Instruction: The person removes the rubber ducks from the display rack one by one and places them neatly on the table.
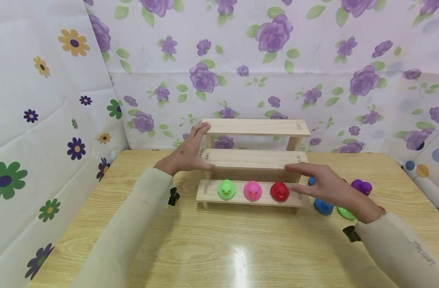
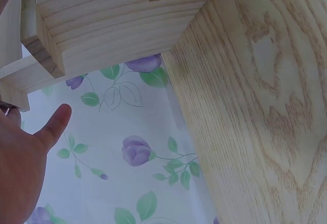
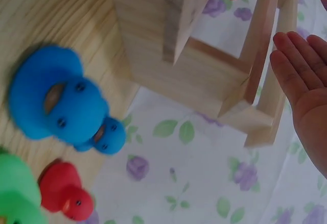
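A pale wooden three-step rack (image 1: 257, 159) stands on the table against the back cloth. On its lowest step sit a green duck (image 1: 226, 189), a pink duck (image 1: 253, 191) and a red duck (image 1: 279, 192) in a row. My left hand (image 1: 188, 154) is at the rack's left end, fingertips at the top board and thumb by the middle one. In the left wrist view that thumb stretches out apart from the wood. Over at the right end, my right hand (image 1: 323, 182) has its fingers extended toward the rack; the right wrist view shows its fingers straight (image 3: 306, 96).
Right of the rack, partly behind my right hand, lie more ducks: a blue duck (image 1: 323, 206), a purple duck (image 1: 362, 186), a green duck (image 1: 345, 213) and a small red duck (image 3: 66, 191). Flowered cloth (image 1: 241, 52) hangs behind the wood-grain table (image 1: 205, 248) and along its sides.
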The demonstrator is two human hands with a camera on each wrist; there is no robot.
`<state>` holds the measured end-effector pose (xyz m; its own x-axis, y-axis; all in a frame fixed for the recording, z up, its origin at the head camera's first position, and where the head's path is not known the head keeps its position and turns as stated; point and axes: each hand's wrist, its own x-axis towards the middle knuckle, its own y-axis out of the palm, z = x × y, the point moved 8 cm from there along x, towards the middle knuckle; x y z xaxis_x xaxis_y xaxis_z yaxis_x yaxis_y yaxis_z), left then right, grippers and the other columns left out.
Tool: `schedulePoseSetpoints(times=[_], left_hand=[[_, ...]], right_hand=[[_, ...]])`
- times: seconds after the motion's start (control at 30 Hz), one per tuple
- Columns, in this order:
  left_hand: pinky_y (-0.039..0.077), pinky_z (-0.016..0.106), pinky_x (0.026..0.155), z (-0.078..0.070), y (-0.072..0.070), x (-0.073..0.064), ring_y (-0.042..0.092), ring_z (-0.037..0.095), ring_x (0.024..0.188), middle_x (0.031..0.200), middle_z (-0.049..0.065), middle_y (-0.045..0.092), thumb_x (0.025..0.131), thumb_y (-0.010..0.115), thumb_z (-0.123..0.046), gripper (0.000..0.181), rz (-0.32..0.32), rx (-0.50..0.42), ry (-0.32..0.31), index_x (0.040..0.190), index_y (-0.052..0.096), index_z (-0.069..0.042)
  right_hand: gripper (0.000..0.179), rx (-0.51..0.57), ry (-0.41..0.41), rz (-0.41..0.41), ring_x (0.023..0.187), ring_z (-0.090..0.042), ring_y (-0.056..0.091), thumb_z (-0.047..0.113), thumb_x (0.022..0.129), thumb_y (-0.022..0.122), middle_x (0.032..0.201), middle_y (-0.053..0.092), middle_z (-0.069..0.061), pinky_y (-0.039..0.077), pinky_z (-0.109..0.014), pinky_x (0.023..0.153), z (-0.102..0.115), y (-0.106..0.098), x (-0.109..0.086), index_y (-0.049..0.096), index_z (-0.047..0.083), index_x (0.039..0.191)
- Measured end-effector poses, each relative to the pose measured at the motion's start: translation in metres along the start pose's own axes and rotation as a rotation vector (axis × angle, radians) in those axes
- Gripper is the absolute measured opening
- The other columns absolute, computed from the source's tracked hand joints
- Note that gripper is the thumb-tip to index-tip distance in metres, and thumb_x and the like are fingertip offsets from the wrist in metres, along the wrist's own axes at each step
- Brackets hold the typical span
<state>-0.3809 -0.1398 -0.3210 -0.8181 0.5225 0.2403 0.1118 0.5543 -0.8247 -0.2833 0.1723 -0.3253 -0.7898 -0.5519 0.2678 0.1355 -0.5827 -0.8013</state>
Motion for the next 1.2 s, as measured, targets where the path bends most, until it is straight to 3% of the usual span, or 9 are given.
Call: schedulePoseSetpoints(times=[0.37,0.63,0.97,1.2], left_hand=[[0.029,0.052,0.115,0.001,0.001,0.0,-0.002,0.022,0.152,0.165,0.005,0.001,0.07,0.092,-0.036,0.127,0.005,-0.011,0.009,0.161,0.006,-0.013],[0.029,0.052,0.114,0.0,0.0,0.0,-0.001,0.024,0.152,0.165,0.006,0.001,0.07,0.092,-0.034,0.127,0.004,-0.004,-0.003,0.161,0.006,-0.013],[0.032,0.053,0.113,0.0,0.0,0.002,0.004,0.027,0.152,0.165,0.006,0.001,0.07,0.092,-0.036,0.127,0.006,0.013,-0.004,0.161,0.006,-0.014],[0.03,0.053,0.114,0.0,0.0,0.001,0.002,0.026,0.152,0.165,0.006,0.001,0.07,0.092,-0.034,0.127,0.005,0.008,-0.012,0.161,0.006,-0.013]], right_hand=[[0.057,0.022,-0.053,0.077,0.122,-0.036,0.058,0.01,0.084,0.081,0.132,0.063,-0.017,0.048,-0.052,0.098,0.027,0.022,0.032,0.06,-0.002,0.135],[0.058,0.072,-0.051,0.121,0.127,-0.032,0.055,0.017,0.086,0.08,0.136,0.061,-0.014,0.045,-0.051,0.102,0.042,0.042,0.048,0.058,0.002,0.138],[0.056,0.026,-0.205,0.128,0.12,-0.032,0.061,0.016,0.086,0.081,0.13,0.064,-0.015,0.049,-0.047,0.099,0.068,0.064,0.062,0.06,-0.003,0.134],[0.053,0.076,-0.175,0.184,0.128,-0.027,0.055,0.021,0.089,0.077,0.136,0.061,-0.014,0.043,-0.044,0.106,0.078,0.081,0.072,0.061,0.001,0.135]])
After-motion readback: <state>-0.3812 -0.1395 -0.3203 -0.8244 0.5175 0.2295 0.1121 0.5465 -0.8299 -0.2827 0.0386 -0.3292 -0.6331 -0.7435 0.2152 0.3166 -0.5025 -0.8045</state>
